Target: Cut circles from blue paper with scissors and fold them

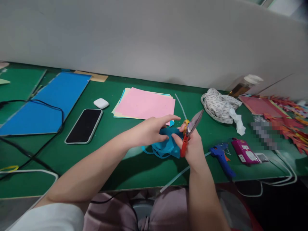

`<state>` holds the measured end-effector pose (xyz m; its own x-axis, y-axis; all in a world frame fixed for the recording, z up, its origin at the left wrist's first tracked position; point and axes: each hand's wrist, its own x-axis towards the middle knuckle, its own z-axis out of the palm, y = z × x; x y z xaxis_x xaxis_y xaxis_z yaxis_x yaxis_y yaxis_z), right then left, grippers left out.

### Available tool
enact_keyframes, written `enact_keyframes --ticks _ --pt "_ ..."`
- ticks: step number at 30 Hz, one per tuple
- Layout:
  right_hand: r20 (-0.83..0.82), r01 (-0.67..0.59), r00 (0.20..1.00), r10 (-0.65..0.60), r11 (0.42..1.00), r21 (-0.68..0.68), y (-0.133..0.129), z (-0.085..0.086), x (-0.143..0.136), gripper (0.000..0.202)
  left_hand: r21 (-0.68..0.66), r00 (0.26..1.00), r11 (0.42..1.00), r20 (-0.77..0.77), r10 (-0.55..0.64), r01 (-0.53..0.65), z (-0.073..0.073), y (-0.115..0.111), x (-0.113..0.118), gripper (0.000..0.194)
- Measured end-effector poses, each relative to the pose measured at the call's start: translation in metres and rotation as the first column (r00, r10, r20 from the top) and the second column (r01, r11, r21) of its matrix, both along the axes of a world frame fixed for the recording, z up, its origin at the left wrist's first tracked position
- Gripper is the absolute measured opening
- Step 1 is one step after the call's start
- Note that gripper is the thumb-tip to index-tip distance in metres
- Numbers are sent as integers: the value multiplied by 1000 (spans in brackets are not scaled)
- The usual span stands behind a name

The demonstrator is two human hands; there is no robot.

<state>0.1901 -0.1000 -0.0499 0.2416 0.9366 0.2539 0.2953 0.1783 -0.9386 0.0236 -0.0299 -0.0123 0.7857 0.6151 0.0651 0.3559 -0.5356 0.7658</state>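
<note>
My right hand (193, 144) is closed around the scissors (195, 123), which have orange and yellow handles. Their blades point up and away, clear of the paper. The thumb of that hand also presses on a piece of blue paper (168, 147), cut into curling strips along its near side. At the paper's left edge is my left hand (154, 131), its index finger stretched out and its thumb apart, touching the paper. The other left fingers are hidden. Just beyond the hands lies a stack of coloured sheets (145, 104), pink on top, with a small blue scrap (171, 123) by its corner.
Left are a phone (84, 126), a white earbud case (101, 103), a blue board (48, 104) and black cables. Right are a blue glue gun (222, 158), a magenta device (245, 151), a patterned cloth (218, 104) and a bottle (245, 85). A glue stick (174, 179) overhangs the front edge.
</note>
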Motion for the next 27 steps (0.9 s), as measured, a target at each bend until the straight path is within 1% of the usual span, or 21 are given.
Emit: enact_keyframes --ticks 3,6,10,13,15,19,24,27 --pt "-72 57 996 -55 998 34 2 -1 -2 23 -16 995 997 75 70 -69 -1 2 2 60" --pt "-172 126 979 -113 990 67 4 -8 -4 26 -55 978 989 149 146 -140 -2 4 4 56" --pt "-223 180 960 -167 983 40 7 -15 -7 30 -147 966 980 201 165 -136 -2 7 6 53" --pt "-197 182 966 -169 982 49 8 -14 -7 30 -209 966 969 195 172 -130 -2 10 7 55" --pt "-168 179 972 -166 982 67 8 -13 -6 30 -227 965 964 186 184 -140 -3 11 7 55" --pt "-117 197 976 -186 976 90 8 -12 -4 30 -243 969 960 166 183 -140 -3 12 6 55" --pt "-137 160 980 -147 983 90 7 -12 -4 29 -239 969 963 181 168 -123 -3 12 6 53" --pt "-130 163 980 -149 981 103 6 -10 -4 29 -231 971 966 176 161 -118 -2 11 5 52"
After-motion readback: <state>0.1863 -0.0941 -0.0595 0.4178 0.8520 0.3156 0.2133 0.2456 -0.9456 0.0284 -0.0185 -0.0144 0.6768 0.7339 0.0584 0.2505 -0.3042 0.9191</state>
